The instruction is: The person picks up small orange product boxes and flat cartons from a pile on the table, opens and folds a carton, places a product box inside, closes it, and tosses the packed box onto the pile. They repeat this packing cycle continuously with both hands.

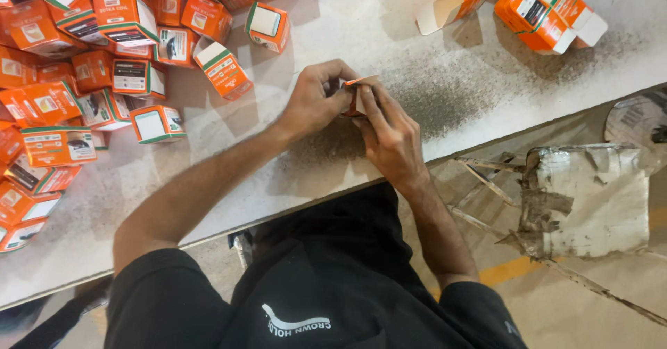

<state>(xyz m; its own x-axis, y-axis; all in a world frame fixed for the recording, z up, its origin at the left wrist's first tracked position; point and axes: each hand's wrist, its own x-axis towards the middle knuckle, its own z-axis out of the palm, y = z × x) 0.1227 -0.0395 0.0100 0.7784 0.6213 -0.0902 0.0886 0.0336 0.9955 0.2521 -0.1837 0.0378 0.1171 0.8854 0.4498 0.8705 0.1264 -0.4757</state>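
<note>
Seemingly light and easily crushed, a small orange carton sits just above the bench, pinched by its thin card edges between left hand and right hand fingers.

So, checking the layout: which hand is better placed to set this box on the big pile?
Probably left: left hand grips the box, and the pile lies on its side; right hand would reach across.
</note>
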